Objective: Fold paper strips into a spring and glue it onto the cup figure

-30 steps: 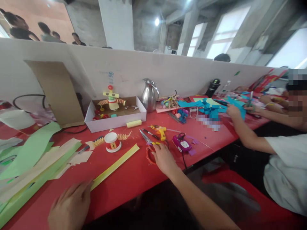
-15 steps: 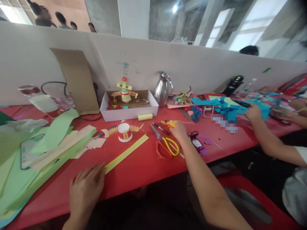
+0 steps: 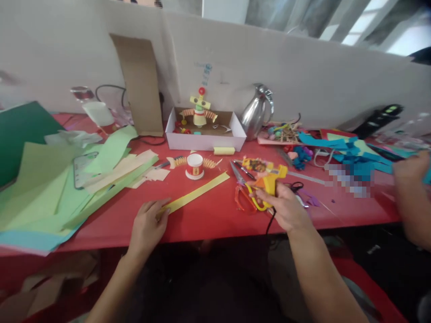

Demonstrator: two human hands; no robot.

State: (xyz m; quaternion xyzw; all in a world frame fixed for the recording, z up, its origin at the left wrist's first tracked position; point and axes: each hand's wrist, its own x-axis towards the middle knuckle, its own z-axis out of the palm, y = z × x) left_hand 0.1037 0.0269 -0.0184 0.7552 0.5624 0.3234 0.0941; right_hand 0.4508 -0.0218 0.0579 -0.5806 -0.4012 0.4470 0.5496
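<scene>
My right hand (image 3: 286, 208) grips a yellow glue gun (image 3: 271, 179) and holds it just above the red table (image 3: 215, 220), its black cord hanging below my palm. My left hand (image 3: 147, 224) rests flat on the near end of a long yellow paper strip (image 3: 197, 193). Scissors with yellow and red handles (image 3: 244, 193) lie just left of the glue gun. A small white paper cup figure with spring arms (image 3: 194, 166) stands behind the strip.
A white box (image 3: 205, 141) holds a paper robot figure (image 3: 199, 110). A steel jug (image 3: 256, 112) stands to its right. Green and cream paper sheets (image 3: 50, 188) with a phone (image 3: 81, 168) cover the left. Blue paper scraps (image 3: 350, 157) and another person's hand (image 3: 411, 172) are at right.
My right hand left the scissors, reached back to the glue gun, picked it up and drew it toward me. My left hand stayed on the yellow strip. The view dropped toward the table.
</scene>
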